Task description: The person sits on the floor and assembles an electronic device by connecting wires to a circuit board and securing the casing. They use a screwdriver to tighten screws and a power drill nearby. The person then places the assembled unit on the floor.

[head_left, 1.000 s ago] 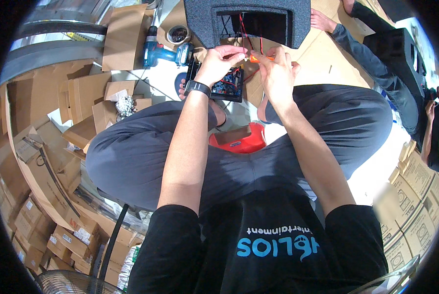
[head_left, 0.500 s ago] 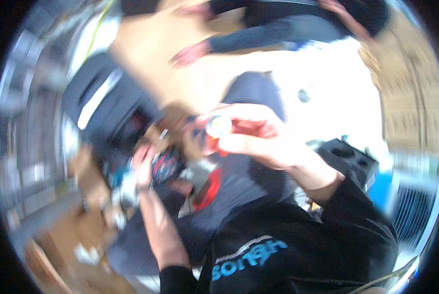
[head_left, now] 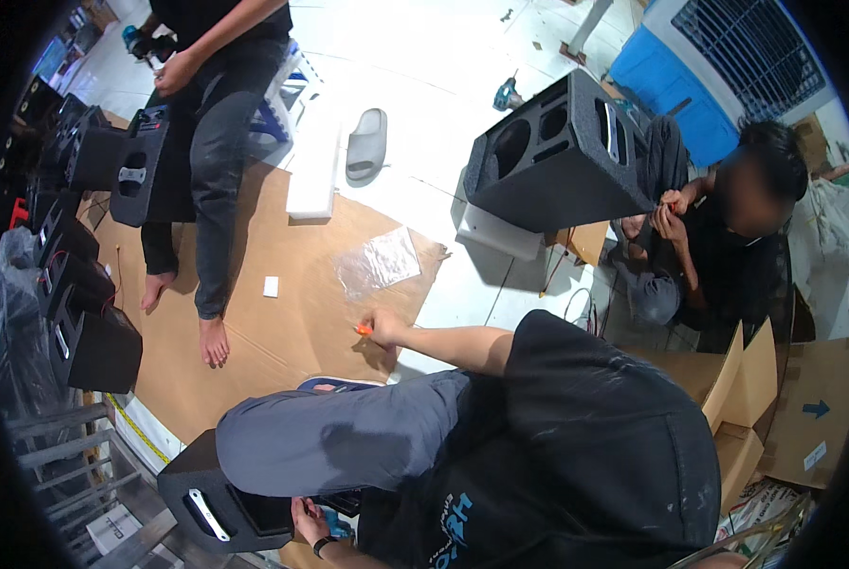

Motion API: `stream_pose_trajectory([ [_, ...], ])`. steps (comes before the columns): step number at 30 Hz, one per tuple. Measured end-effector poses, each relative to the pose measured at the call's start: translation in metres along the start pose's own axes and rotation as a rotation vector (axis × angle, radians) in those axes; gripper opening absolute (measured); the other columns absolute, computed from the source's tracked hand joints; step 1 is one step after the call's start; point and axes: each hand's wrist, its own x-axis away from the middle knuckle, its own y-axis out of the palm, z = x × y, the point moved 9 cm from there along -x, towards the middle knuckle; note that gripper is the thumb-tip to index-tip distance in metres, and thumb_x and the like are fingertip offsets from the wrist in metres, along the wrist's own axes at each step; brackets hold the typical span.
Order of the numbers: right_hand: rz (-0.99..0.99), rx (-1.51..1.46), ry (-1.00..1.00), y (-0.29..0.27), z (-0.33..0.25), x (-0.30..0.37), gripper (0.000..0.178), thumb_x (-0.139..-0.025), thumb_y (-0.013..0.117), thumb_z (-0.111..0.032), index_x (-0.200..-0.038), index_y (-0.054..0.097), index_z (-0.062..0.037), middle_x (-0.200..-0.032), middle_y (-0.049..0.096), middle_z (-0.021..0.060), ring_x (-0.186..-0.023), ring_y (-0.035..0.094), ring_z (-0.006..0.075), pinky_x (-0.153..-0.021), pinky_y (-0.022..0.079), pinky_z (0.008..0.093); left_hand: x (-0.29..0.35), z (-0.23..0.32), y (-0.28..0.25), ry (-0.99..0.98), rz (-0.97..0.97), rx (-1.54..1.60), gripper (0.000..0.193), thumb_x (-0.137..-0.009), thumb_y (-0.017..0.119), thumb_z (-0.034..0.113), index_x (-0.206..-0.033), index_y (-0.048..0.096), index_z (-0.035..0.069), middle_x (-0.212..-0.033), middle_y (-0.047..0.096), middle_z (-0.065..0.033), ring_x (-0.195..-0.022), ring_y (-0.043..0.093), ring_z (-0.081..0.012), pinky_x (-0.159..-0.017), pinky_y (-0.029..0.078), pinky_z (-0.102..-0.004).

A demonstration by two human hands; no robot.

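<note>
My right hand [head_left: 383,330] is stretched out over the brown cardboard sheet [head_left: 254,228], fingers closed on a small orange piece [head_left: 364,329] whose kind is too small to make out. Beside my leg, low in the view, my left hand [head_left: 307,521] has its fingers curled, and a dark band circles that wrist. Whatever they hold is hidden. A teal and black object [head_left: 334,524] sits right against this hand, mostly covered by my body. Next to it is a black speaker cabinet [head_left: 180,484] with a silver handle, partly under my grey-trousered leg.
Clear plastic bags [head_left: 386,261], a white slip [head_left: 271,286] and a grey slipper [head_left: 366,144] lie around. One person holds a teal drill [head_left: 138,43]; another crouches by a large speaker cabinet [head_left: 557,161]. More cabinets [head_left: 92,337] line the left; open cartons [head_left: 742,389] stand at right.
The view has swung round widely. My right hand, earlier before my lap with a round pale thing and something orange, now reaches over the cardboard. My left hand remains near a black cabinet.
</note>
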Motion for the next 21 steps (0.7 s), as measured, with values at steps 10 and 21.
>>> stream_pose_trajectory([
  [10,-0.327,0.408,0.038,0.076,0.078,-0.048,0.038,-0.078,0.083,-0.045,-0.096,0.078,-0.0114,-0.091,0.076,0.0159,-0.086,0.074,0.0308,-0.079,0.059,0.0451,0.019,0.016,0.020,-0.007,0.080,0.063,0.020,-0.094,0.067,0.015,-0.113,0.069,0.009,-0.096,0.068,-0.0021,-0.090,0.063,-0.0139,-0.079,0.051,-0.0296],
  [21,-0.222,0.611,0.031,0.111,0.083,-0.126,0.035,-0.071,0.077,-0.029,-0.100,0.078,-0.0089,-0.098,0.077,0.0171,-0.095,0.075,0.0322,-0.079,0.059,0.0423,0.010,0.000,0.007,0.121,0.103,-0.086,0.039,-0.095,0.071,0.026,-0.130,0.063,0.012,-0.110,0.071,-0.0038,-0.103,0.065,-0.0203,-0.091,0.051,-0.0441],
])
